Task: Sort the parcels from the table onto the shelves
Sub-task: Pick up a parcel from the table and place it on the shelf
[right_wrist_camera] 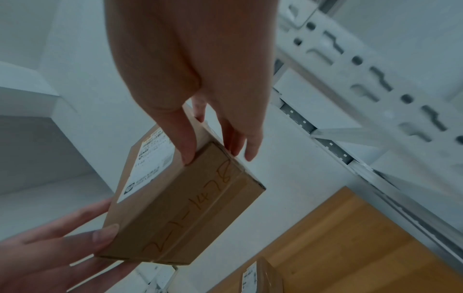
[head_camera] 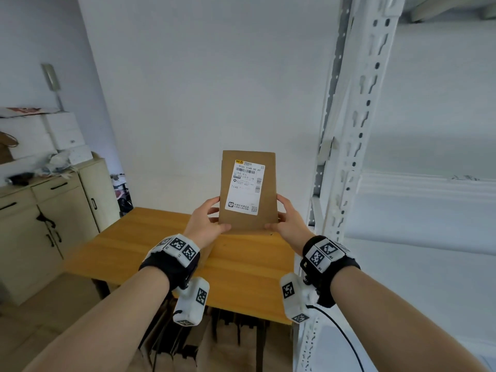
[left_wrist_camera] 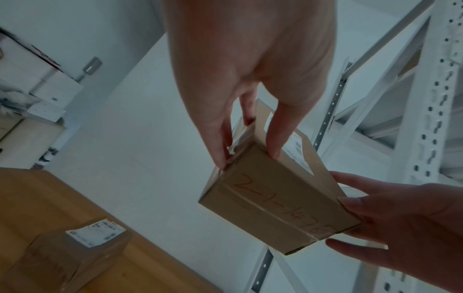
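Observation:
A brown cardboard parcel (head_camera: 248,191) with a white shipping label is held upright in the air above the wooden table (head_camera: 134,245). My left hand (head_camera: 212,218) grips its lower left edge, thumb on the labelled face and fingers behind. My right hand (head_camera: 279,216) grips the lower right edge the same way. In the wrist views the parcel (left_wrist_camera: 275,198) (right_wrist_camera: 188,198) shows a taped narrow side with handwritten orange marks. A second labelled parcel (left_wrist_camera: 75,251) (right_wrist_camera: 260,277) lies on the table below. The white metal shelf rack (head_camera: 349,130) stands just to the right.
A beige cabinet (head_camera: 53,224) stands at the left with white boxes (head_camera: 53,135) and clutter on top. White shelf boards (head_camera: 429,183) run off to the right behind the rack's slotted post. Cardboard boxes sit under the table (head_camera: 228,339).

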Demonstrator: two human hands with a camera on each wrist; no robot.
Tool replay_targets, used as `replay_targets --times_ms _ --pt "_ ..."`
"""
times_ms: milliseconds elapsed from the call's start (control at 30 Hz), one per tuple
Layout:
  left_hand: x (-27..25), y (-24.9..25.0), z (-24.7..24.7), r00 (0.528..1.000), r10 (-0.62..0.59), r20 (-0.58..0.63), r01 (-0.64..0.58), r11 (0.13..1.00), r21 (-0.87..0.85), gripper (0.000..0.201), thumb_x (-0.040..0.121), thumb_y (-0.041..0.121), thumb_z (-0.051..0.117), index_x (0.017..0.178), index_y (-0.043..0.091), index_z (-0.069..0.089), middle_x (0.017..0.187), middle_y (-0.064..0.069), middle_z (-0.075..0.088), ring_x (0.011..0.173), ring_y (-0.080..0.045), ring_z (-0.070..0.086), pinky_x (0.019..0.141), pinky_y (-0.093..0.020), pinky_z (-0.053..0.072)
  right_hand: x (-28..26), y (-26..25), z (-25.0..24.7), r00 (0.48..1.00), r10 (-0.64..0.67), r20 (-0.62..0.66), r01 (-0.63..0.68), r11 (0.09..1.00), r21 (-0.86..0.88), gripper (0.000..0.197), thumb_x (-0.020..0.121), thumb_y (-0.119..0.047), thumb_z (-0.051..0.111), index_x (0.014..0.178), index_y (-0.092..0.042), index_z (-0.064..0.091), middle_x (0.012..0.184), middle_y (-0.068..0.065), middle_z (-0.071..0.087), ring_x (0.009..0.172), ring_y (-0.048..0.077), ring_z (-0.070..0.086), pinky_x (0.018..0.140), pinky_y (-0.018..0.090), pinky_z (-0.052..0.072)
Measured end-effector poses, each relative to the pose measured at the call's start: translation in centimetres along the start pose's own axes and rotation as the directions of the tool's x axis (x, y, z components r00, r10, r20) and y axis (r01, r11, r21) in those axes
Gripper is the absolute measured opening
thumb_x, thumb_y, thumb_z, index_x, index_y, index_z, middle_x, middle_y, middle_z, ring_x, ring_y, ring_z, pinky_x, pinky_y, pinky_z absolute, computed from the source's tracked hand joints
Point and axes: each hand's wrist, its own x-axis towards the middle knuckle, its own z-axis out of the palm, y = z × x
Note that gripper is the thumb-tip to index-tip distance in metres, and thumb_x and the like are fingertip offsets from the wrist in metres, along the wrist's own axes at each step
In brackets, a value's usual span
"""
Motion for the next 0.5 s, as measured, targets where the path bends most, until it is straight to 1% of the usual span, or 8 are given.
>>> replay_targets --times_ms 67,167,233,300,333,433,500 --pt "-2.7 0.8 0.8 1.0 -0.003 -0.008 0.003 1.0 -0.002 0.08 0.075 -0.003 0.073 0.143 0.017 0.037 0.136 -0.014 0.055 0.109 -0.019 0.058 0.085 -0.026 0.047 -2.3 0.2 -0.9 1.0 0.001 0.015 -0.001 1.0 -0.001 0.087 0.078 0.01 0.065 0.145 -0.028 0.026 0.124 0.017 0.061 0.119 0.028 0.057 0.097 0.041 0.051" --pt "-6.7 1.7 2.1 1.0 -0.008 -0.025 0.008 1.0 -0.007 0.081 0.075 -0.003 0.073 0.144 0.017 0.036 0.135 -0.013 0.056 0.119 -0.024 0.057 0.087 -0.026 0.046 -5.9 0.5 -2.3 1.0 -0.002 0.03 0.002 1.0 0.005 0.088 0.077 0.008 0.067 0.145 -0.03 0.027 0.129 0.015 0.057 0.124 0.026 0.052 0.097 0.043 0.051" --pt "-9.2 2.1 3.0 1.0 -0.003 -0.027 0.003 1.0 -0.001 0.081 0.074 -0.002 0.074 0.144 0.017 0.035 0.136 -0.012 0.056 0.12 -0.024 0.057 0.088 -0.027 0.048 -8.4 0.7 -3.2 0.999 -0.008 0.036 0.008 1.0 0.007 0.087 0.077 0.007 0.067 0.145 -0.03 0.028 0.132 0.013 0.055 0.126 0.024 0.049 0.098 0.043 0.05" --pt "-11.7 2.7 4.0 1.0 0.001 -0.031 -0.001 1.0 0.008 0.082 0.074 -0.001 0.074 0.144 0.017 0.035 0.138 -0.011 0.055 0.121 -0.023 0.056 0.093 -0.031 0.049 -11.0 0.8 -4.3 0.999 -0.017 0.045 0.017 1.0 0.008 0.085 0.078 0.006 0.067 0.144 -0.031 0.029 0.132 0.013 0.055 0.127 0.025 0.049 0.101 0.046 0.048" --pt "-12.9 3.1 4.5 0.999 -0.001 -0.032 0.001 1.0 0.006 0.082 0.074 -0.001 0.074 0.145 0.016 0.035 0.139 -0.011 0.054 0.122 -0.023 0.055 0.095 -0.031 0.049 -12.3 0.9 -4.8 0.998 -0.021 0.053 0.02 1.0 0.012 0.085 0.078 0.006 0.067 0.144 -0.032 0.029 0.133 0.013 0.054 0.127 0.026 0.049 0.102 0.047 0.047" --pt "-16.2 4.5 6.2 0.999 -0.003 -0.032 0.002 1.0 -0.005 0.081 0.075 -0.004 0.072 0.144 0.014 0.034 0.141 -0.01 0.051 0.126 -0.021 0.051 0.09 -0.024 0.044 -16.0 1.1 -6.7 0.998 -0.026 0.057 0.024 0.999 0.023 0.086 0.078 0.006 0.067 0.145 -0.032 0.028 0.134 0.013 0.053 0.127 0.027 0.049 0.102 0.045 0.047" --pt "-18.0 5.6 7.4 1.0 -0.004 -0.017 0.004 1.0 -0.008 0.081 0.075 -0.004 0.072 0.144 0.014 0.034 0.141 -0.011 0.051 0.126 -0.022 0.052 0.09 -0.024 0.043 -18.4 1.2 -8.2 0.998 -0.025 0.05 0.023 0.999 0.035 0.086 0.079 0.007 0.066 0.146 -0.03 0.027 0.134 0.013 0.053 0.124 0.027 0.052 0.097 0.041 0.05"
